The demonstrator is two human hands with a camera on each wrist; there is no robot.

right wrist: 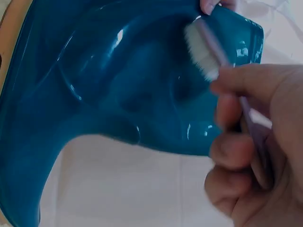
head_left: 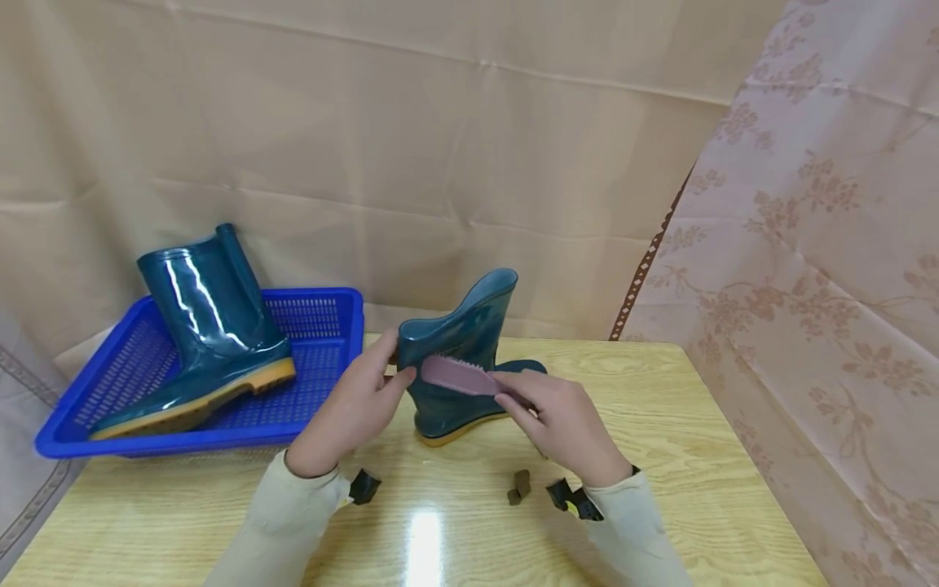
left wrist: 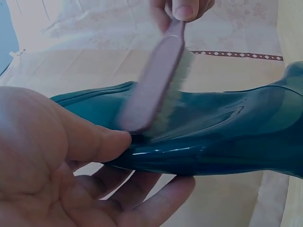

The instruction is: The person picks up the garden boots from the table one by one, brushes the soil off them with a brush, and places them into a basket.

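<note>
A glossy teal rain boot [head_left: 455,408] with a yellow sole stands on the table, its shaft squeezed and bent. My left hand [head_left: 365,401] grips the upper shaft, thumb on the near side and fingers beneath, as the left wrist view shows. In my right hand [head_left: 561,416] is the handle of a pinkish-purple scrubbing brush [head_left: 456,375]. Its pale bristles [right wrist: 201,52] face the boot's shaft close to my left thumb [left wrist: 111,144]. The brush head looks blurred in the left wrist view.
At the left, a blue plastic basket [head_left: 348,326] holds the matching boot [head_left: 205,310], which leans with its sole down. Small brown lumps [head_left: 519,487] lie on the wooden table [head_left: 660,489] near my right wrist. A beige curtain [head_left: 411,163] hangs behind.
</note>
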